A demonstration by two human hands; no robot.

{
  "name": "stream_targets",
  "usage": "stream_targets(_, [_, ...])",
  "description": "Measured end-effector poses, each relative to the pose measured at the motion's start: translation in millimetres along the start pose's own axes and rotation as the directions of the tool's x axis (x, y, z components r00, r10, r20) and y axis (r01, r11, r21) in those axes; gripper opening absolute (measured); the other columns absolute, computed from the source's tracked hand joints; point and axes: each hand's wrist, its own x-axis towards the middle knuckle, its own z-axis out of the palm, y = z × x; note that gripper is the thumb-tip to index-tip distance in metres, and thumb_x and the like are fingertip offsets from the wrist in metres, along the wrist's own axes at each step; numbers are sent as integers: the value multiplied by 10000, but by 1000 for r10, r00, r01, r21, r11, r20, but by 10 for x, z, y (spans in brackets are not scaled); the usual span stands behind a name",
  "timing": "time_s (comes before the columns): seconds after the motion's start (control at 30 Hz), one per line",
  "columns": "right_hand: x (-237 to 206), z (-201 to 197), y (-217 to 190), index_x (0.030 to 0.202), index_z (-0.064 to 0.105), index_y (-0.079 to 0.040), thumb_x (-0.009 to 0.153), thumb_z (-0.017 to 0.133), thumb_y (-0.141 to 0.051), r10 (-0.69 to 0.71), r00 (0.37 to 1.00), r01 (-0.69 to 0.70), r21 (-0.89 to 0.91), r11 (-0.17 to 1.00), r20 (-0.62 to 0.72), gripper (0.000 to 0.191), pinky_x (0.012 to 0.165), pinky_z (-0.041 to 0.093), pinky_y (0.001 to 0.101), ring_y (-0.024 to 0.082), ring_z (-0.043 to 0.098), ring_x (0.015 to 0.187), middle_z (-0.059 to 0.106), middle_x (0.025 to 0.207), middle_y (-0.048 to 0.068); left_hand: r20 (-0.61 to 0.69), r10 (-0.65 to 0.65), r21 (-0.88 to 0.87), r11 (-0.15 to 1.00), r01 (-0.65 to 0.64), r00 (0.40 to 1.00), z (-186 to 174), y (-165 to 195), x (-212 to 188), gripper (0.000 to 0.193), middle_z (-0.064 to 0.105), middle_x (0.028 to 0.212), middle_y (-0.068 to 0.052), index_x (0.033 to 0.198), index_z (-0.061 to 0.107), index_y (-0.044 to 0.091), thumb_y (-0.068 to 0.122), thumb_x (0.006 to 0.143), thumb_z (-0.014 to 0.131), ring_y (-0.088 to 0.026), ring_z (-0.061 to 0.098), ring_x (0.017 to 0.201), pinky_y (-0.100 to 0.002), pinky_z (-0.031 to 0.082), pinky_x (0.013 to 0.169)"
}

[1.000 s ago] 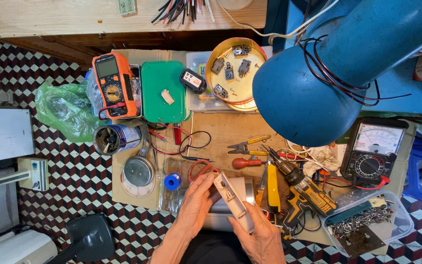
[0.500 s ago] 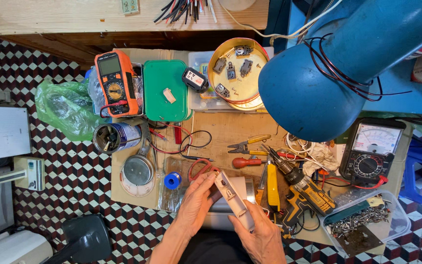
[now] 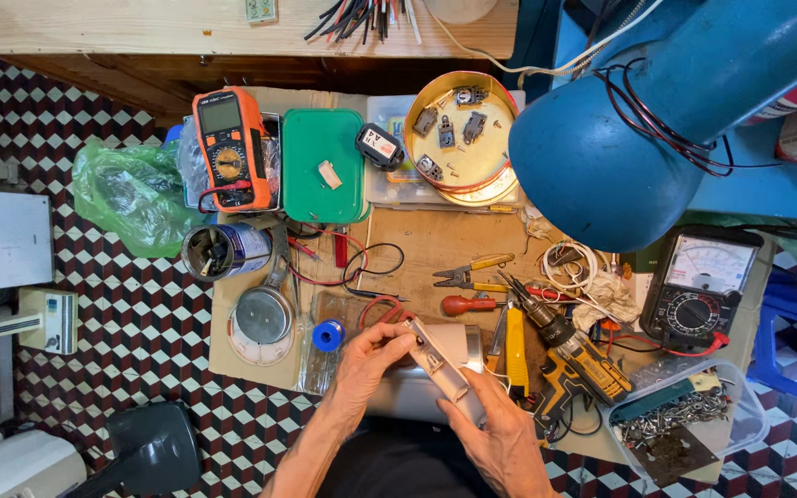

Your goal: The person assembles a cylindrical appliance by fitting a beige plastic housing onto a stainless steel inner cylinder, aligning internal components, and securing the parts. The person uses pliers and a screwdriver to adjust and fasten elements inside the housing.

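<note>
blue lamp shade [image 3: 601,157] is seen at upper right | cordless drill [image 3: 574,364] is lain just right of hands | long beige casing [image 3: 437,358] is held tilted at lower centre, pinched by left hand [image 3: 371,369] fingers at top end, gripped by right hand [image 3: 495,433] at lower end

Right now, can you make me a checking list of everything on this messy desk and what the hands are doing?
Surface: brown cardboard sheet laid on a checkered floor.
Job's things: long pale plastic piece, held tilted between both hands.
Clutter: orange multimeter, green lid, round gold tin holding small parts, yellow drill, red screwdriver, pliers, clear tub of screws.
Grippers: left hand grips the piece's upper end; right hand its lower end.
Cables: red and black leads; white coil.
Surroundings: blue lamp, wooden shelf.
</note>
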Motion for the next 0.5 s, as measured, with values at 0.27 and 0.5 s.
stream_targets(0.27, [-151, -215, -133, 1198, 640, -64, 836, 790, -157, -196, 974, 205, -68, 976, 112, 403, 804, 568, 411, 365, 710, 937, 709, 1044, 164, -152, 55, -287, 953, -98, 987, -56, -49, -87, 282, 717, 1174, -91, 1165, 641, 31, 222, 960, 612, -162, 667, 1071, -328, 529, 939])
stream_targets(0.5, [87, 7, -268, 1178, 645, -84, 806, 766, -178, -147, 979, 167, -137, 976, 144, 402, 811, 575, 401, 349, 715, 972, 707, 1108, 132, -489, 166, -77, 970, -232, 857, -791, -107, -246, 313, 709, 1048, -79, 1148, 678, 30, 286, 969, 658, -147, 656, 961, -302, 526, 863])
